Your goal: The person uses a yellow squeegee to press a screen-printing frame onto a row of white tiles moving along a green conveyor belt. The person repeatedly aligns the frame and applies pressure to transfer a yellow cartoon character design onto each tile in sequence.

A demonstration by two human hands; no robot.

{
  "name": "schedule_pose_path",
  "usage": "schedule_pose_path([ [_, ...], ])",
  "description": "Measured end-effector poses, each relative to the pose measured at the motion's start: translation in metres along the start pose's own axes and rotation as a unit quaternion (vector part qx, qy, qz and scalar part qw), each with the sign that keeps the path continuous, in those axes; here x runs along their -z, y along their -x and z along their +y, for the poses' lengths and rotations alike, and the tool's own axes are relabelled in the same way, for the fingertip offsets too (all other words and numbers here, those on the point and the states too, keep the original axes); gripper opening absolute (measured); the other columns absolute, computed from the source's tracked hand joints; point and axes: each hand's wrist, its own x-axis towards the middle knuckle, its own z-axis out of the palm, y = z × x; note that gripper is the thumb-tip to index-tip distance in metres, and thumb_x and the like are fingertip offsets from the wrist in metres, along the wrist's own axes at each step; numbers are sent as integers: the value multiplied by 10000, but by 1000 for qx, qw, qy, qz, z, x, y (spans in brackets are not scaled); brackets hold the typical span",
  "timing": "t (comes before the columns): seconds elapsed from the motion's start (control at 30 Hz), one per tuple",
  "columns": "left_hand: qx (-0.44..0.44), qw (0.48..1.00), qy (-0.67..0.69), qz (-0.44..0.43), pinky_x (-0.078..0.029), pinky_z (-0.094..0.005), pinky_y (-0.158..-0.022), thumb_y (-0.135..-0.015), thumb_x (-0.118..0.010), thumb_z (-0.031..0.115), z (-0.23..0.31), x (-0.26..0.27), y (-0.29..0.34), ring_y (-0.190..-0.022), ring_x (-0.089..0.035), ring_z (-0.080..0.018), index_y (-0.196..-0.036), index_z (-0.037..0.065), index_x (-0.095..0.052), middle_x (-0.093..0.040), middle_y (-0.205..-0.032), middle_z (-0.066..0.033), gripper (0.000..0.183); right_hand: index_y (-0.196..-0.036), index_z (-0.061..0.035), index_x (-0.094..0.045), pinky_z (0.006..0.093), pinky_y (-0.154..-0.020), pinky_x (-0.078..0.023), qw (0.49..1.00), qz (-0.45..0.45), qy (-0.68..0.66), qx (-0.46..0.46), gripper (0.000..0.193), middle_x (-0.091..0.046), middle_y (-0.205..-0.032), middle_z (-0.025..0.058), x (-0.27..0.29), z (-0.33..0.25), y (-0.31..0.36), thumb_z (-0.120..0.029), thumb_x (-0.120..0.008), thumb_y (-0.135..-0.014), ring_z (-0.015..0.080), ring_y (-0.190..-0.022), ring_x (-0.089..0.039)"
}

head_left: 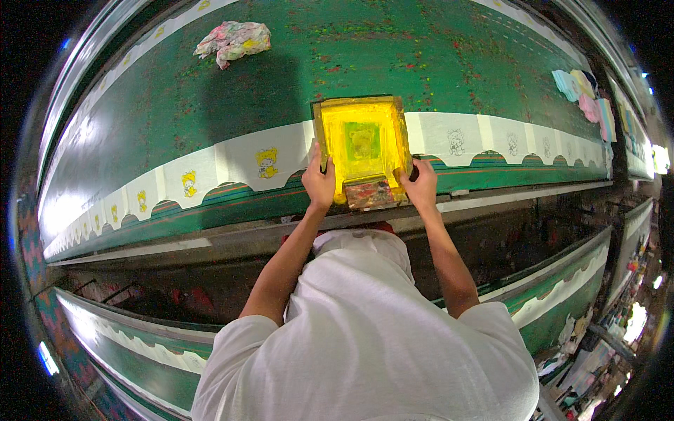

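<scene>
A yellow-smeared screen printing frame (402, 133) rests over a strip of white fabric pieces (242, 158). Through its mesh a small green-tinted figure motif shows. My left hand (319, 184) grips the frame's near left corner, thumb toward the inside. At the near right corner my right hand (420, 185) is closed on the frame, its thumb close to a paint-stained squeegee (370, 194) leaning at the near side. On pieces left of the frame, the printed figures (267, 163) have yellow parts. Those to the right (456, 142) show only dark outlines.
The long green printing table (365, 42) is speckled with dried paint. A crumpled, stained rag (235, 42) lies at the far left. Coloured cloths (586, 98) hang over the right end. Behind me stands another green table (161, 379) with white pieces along it.
</scene>
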Motion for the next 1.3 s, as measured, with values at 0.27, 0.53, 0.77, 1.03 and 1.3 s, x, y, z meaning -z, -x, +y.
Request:
schedule_pose_path([
  [0.27,18,999,49,-15,-610,-454,-999,-1010,-795,96,-3,-13,21,-1288,-744,-374,-1650,81,-556,-712,-1464,-249,683,-1176,18,-746,508,-857,-573,998,5,-64,26,389,-694,-1050,207,10,20,6,-140,-873,-844,421,-985,-707],
  [0.53,9,999,50,-6,-584,-433,-1076,-1018,-788,101,0,-15,21,-1359,-706,-363,-1646,52,-547,-704,-1476,-256,674,-1182,12,-741,510,-871,-586,998,14,-54,35,404,-701,-1056,206,12,24,7,-137,-884,-835,435,-995,-711],
  [0.77,12,1000,2,-18,-613,-429,-983,-1013,-793,120,9,-9,20,-1262,-756,-379,-1644,59,-554,-727,-1425,-268,677,-1161,18,-736,514,-885,-588,997,13,-62,42,402,-716,-1066,216,8,30,4,-148,-894,-830,438,-1007,-720],
  [1.03,-2,1000,-5,0,-622,-410,-898,-1004,-796,117,12,-8,18,-1097,-812,-351,-1620,40,-578,-759,-1350,-270,658,-1125,-4,-734,514,-854,-575,999,2,-42,31,422,-719,-1038,204,7,34,4,-210,-939,-819,432,-991,-716],
  [1.3,2,1000,-3,-15,-615,-437,-960,-1007,-795,145,13,-6,17,-1189,-782,-386,-1609,25,-580,-745,-1377,-273,650,-1165,4,-724,508,-871,-578,999,-10,-44,23,460,-709,-1047,209,3,39,3,-207,-934,-815,428,-997,-709],
])
